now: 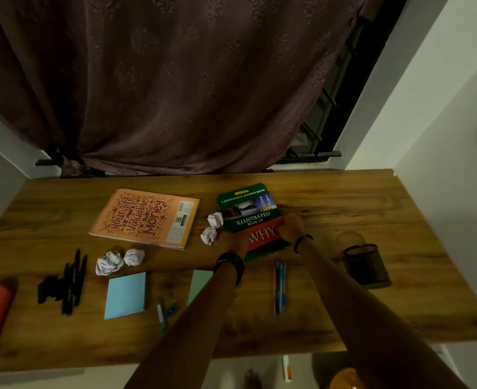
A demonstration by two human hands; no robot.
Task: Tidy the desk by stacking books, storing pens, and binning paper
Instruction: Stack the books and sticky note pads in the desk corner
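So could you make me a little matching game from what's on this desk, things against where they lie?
Things:
1. green book
2. mesh pen holder
3. black pens
4. orange book

Places:
A. far right of the desk
B. under both hands
C. near the left edge
D. flat, left of the green book, untouched

Pairs: 1-B, 2-A, 3-C, 4-D

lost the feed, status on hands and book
Left hand and right hand both gripping green book. Nothing stacked yet. Two paper balls touching its left edge.
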